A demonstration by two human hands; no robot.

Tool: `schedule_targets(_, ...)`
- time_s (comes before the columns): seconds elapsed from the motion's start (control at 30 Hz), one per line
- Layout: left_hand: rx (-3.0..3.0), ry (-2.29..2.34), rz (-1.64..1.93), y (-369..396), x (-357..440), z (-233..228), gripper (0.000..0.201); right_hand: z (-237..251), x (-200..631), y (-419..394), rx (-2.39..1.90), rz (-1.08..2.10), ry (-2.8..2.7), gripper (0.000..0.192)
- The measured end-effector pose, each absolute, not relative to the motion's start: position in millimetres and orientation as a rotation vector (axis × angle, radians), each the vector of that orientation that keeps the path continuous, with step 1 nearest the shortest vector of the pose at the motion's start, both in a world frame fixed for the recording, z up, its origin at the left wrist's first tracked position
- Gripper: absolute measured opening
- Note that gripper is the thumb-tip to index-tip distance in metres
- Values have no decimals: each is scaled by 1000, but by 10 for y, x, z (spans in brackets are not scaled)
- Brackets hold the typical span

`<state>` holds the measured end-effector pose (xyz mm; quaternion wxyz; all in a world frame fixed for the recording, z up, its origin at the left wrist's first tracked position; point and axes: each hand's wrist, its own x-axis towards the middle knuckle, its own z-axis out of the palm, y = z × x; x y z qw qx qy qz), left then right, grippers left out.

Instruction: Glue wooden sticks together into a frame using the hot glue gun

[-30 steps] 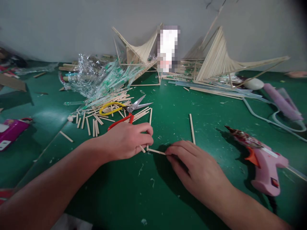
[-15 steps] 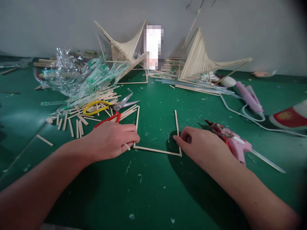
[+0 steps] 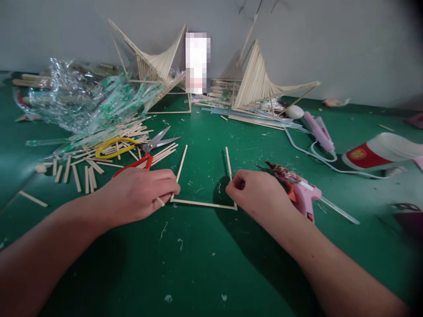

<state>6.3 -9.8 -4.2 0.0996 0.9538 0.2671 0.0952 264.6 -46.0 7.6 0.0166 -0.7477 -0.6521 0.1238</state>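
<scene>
Flat on the green table mat [image 3: 205,264] lies a three-sided frame of thin pale wooden sticks [image 3: 202,203], open toward the wall; the left hand [image 3: 140,193] pinches its near-left corner, fingers curled, a short stick end poking out beneath; the right hand [image 3: 256,193], loosely fisted, touches the right stick, its fingertips hidden; it partly covers the pink glue gun [image 3: 302,191].

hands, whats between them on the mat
In the head view, between the left hand and right hand lies a three-sided stick frame on bare green mat.
</scene>
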Motion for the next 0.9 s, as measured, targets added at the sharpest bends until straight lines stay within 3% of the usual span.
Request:
schedule_targets(0.37,2775,825,246,-86,83,-56,22,53,2687,-476,-2325,370,-2026,17)
schedule_targets(0.6,2730,824,222,-83,91,-68,23,34,2703,-484,-2335,355,-2109,32)
schedule_targets(0.9,2693,834,204,-88,83,-65,20,39,2711,-518,-2346,325,-2159,29)
